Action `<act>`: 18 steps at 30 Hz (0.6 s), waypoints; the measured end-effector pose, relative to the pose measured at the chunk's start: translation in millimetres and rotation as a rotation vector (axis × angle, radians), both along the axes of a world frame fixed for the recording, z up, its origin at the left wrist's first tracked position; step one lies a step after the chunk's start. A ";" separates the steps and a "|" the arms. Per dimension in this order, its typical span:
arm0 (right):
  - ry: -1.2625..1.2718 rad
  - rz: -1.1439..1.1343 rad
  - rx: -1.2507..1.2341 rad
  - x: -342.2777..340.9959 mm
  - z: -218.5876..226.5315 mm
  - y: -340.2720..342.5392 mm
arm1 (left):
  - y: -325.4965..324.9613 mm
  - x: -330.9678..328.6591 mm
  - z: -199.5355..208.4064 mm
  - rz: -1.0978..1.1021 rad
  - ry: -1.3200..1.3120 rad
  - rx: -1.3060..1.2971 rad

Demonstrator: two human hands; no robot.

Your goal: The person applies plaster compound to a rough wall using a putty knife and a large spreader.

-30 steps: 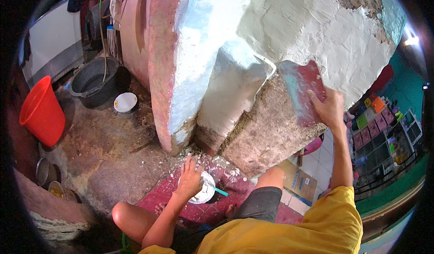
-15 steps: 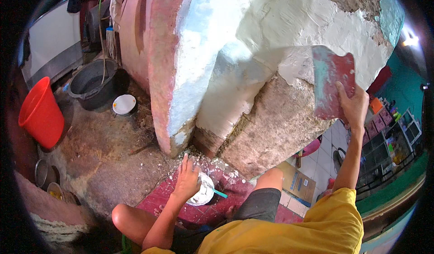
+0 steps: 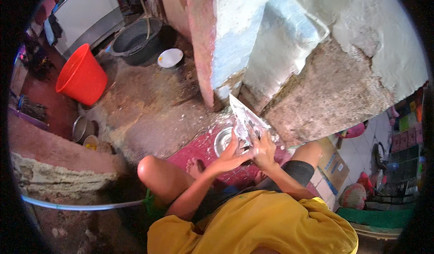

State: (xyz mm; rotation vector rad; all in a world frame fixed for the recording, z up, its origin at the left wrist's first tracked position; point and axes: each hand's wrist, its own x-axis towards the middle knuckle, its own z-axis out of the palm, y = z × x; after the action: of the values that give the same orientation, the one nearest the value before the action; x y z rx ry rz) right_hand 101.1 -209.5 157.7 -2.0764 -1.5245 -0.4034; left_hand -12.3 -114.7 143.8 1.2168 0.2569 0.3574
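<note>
While you crouch on the floor at the foot of the patched wall point(image 3: 325, 91), both your hands meet just above your knees, over a small metal bowl point(image 3: 222, 141). Your right hand point(image 3: 263, 151) grips the lower end of a flat plastering trowel point(image 3: 244, 116), fingers curled closed around it; the blade is smeared with whitish plaster and tilts up and away from you toward the base of the wall. Your left hand point(image 3: 229, 156) is right beside the right one, its fingers partly bent and pressed against the lower part of the blade; whether they pinch something small there you cannot tell, as the two hands overlap. The bowl sits on a dark red patch of floor point(image 3: 194, 152), touching or just under your left fingertips, with white crumbs scattered about it.

Bare grey render shows on the wall to the right of the trowel, with pale blue and white plaster above it and a pinkish-red column edge point(image 3: 199, 41) to the left. Well apart from your hands, up and to the left, stands an orange-red bucket point(image 3: 82, 76); beyond it lies a dark grey basin point(image 3: 135, 41) with a small white dish point(image 3: 170, 57) just beside it. A cardboard box point(image 3: 334, 168) sits near your right leg.
</note>
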 end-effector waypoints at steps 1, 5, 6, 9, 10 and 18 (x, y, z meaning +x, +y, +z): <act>0.113 0.033 0.068 -7.5 -9.9 5.8 | -4.5 1.7 -13.7 0.167 0.020 -0.062; 0.358 0.382 -0.157 -16.8 -46.1 4.9 | -17.3 -0.4 -79.7 0.809 0.076 -0.286; 0.421 0.436 -0.244 -10.3 -37.1 0.3 | -12.8 -6.5 -84.8 0.934 0.168 -0.271; 0.748 0.062 -0.282 31.9 -100.5 -17.9 | 5.6 -37.7 -96.4 1.103 0.177 -0.244; 0.649 -0.040 -0.338 48.3 -131.3 -27.9 | 13.3 -43.8 -93.8 1.125 0.192 -0.261; 0.671 -0.141 -0.715 56.2 -258.1 -66.3 | 30.2 -62.1 -79.2 1.188 0.338 -0.089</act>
State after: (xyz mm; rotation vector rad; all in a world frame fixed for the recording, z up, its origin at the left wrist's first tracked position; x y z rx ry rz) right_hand 157.3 -275.9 -100.4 -2.4625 -1.1851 0.8425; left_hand -74.4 -84.5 64.6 0.9144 1.2876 1.1427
